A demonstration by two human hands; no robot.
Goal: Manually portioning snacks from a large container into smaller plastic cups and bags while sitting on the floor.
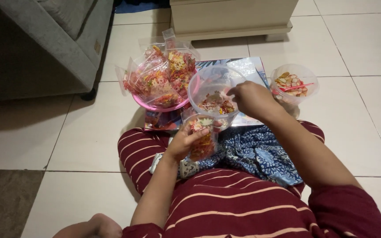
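Striped maroon cloth [243, 202] covers the lap nearest the camera, with a blue patterned cloth [261, 154] spread over the knees beyond it; far left, a grey sofa [45, 44] stands on the tiled floor [367, 119]; right of it sits a pink bowl [157, 107] heaped with small clear bags [164, 75] of red and yellow snacks, the bags leaning on one another and rising above the rim; below the bowl the left hand [184, 143] holds a filled bag [201, 136] upright above the lap, fingers [197, 133] curled round its side and pressed against the plastic; just behind that bag stands a clear tub [214, 90] with a little of the same snack at its bottom, touching the pink bowl's right edge and resting on a glossy sheet [248, 70] laid on the floor; the right hand [252, 99] reaches over the tub's right rim, fingers bent down inside the tub, though whether they pinch anything I cannot tell; further right a smaller clear tub [294, 83] holds pale chips and a pink scoop [298, 87]; behind it all, a cream cabinet base [234, 17] stands on the floor.
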